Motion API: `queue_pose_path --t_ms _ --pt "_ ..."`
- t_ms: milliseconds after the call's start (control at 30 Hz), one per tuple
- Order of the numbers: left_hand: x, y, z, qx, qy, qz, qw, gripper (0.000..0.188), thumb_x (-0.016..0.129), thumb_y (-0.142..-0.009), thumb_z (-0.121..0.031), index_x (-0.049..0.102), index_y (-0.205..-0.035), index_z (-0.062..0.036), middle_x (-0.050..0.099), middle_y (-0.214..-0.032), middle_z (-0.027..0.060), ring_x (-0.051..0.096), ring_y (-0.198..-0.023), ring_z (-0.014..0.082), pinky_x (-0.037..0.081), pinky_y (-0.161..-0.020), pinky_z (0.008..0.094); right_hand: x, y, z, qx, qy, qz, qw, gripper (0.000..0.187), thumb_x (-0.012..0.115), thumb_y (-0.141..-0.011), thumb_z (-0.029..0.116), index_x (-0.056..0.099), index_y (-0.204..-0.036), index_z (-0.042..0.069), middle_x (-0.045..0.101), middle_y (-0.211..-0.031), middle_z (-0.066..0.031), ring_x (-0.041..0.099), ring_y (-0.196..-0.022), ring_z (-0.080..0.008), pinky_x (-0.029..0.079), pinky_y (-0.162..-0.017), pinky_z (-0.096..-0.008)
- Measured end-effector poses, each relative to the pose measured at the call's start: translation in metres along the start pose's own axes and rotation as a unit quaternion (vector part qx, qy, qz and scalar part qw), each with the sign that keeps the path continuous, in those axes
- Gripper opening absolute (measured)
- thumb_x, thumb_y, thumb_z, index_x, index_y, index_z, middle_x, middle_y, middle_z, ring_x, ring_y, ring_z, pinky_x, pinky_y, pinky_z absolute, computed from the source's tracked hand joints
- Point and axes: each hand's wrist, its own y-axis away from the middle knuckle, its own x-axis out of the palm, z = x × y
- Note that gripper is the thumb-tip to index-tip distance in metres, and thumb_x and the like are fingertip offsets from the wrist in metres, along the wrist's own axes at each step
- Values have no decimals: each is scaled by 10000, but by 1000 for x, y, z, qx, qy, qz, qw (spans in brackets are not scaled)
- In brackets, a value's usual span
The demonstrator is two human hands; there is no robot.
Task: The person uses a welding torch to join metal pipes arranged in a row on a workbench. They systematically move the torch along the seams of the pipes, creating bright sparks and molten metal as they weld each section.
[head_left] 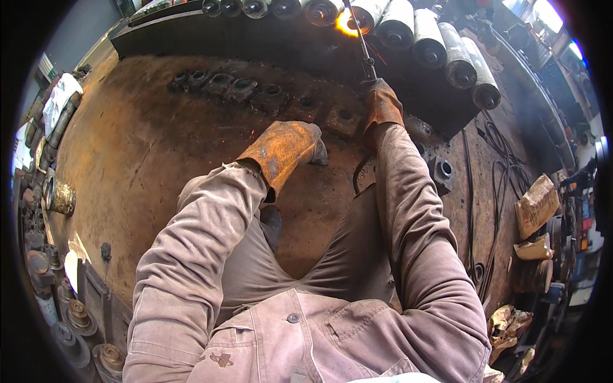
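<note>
My right hand (383,107), in a worn orange leather glove, grips a long cutting torch (368,62). The torch reaches up to a row of metal rollers (426,48), where a bright flame (347,24) burns against the end of one roller. Small sparks scatter below that spot. My left hand (287,148) wears a matching glove and hovers over the brown floor, near my left knee. Its fingers curl downward into a loose fist, and nothing shows in them. Several dark metal blocks with round holes (306,102) lie in a line beyond it.
A dark steel plate edge (211,30) runs under the rollers. Hoses (504,153) coil on the floor at right, near a holed metal block (442,173) and torn paper sacks (537,207). At left stand a rusty can (60,196) and round metal parts (78,316).
</note>
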Motion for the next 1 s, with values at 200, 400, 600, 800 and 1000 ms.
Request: queue_pose_path --t_ms 200,400,600,800,1000 --pt "4 1 1 9 30 -2 999 776 1035 -1105 -480 826 -1781 -162 874 -1742 190 819 -1630 467 683 -1328 622 -3 0 0 -9 -5 -3 1000 324 760 -1171 280 904 -1405 109 904 -1317 -275 896 -1257 -528 736 -1046 -663" --pt "12 -17 6 -4 40 9 999 757 1047 -1097 -497 850 -1750 -168 888 -1716 192 824 -1619 468 690 -1308 623 -2 1 2 -17 -10 -6 1000 330 757 -1174 282 904 -1412 106 907 -1322 -273 900 -1263 -527 739 -1046 -666" --pt "10 -17 7 -13 35 17 999 740 1035 -1113 -484 845 -1746 -152 882 -1725 190 829 -1610 467 695 -1307 619 0 3 0 -25 -13 -11 1000 336 754 -1178 285 904 -1418 103 910 -1326 -272 903 -1270 -526 741 -1045 -670" --pt "3 -7 5 7 43 6 999 693 1022 -1120 -464 862 -1716 -149 897 -1691 192 848 -1578 465 708 -1282 610 -1 -2 -9 68 107 -2 992 353 735 -1196 308 903 -1426 99 914 -1365 -274 904 -1320 -520 749 -1083 -662" --pt "-5 11 1 -11 47 15 999 628 995 -1146 -443 882 -1680 -132 924 -1638 185 861 -1558 468 709 -1287 602 3 0 4 77 35 -8 996 345 809 -1140 253 900 -1429 88 910 -1393 -287 894 -1348 -530 751 -1111 -651"
